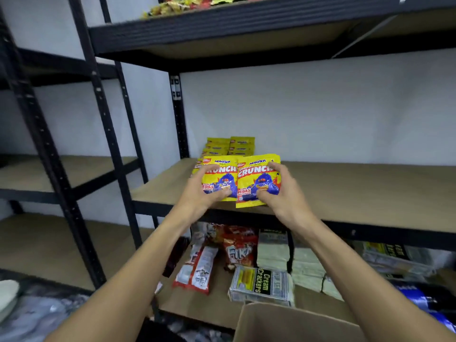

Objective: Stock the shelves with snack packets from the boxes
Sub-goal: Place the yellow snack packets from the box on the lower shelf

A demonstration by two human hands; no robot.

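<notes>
Head view: one packet (220, 180) is grasped by the left hand (201, 193), another packet (257, 177) by the right hand (283, 193), thumbs low, fingers curled over the upper parts. Both are held over the shelf (357, 191). They are best laid flat and squared against the stack (230, 146) beyond the fingertips, without being crushed. Glossy yellow film, pillowy and probably slippery, is seen; the shelf is matte board framed in black metal.

cardboard box (296, 324) cut by bottom edge, rear packets (229, 147) print unreadable
</notes>
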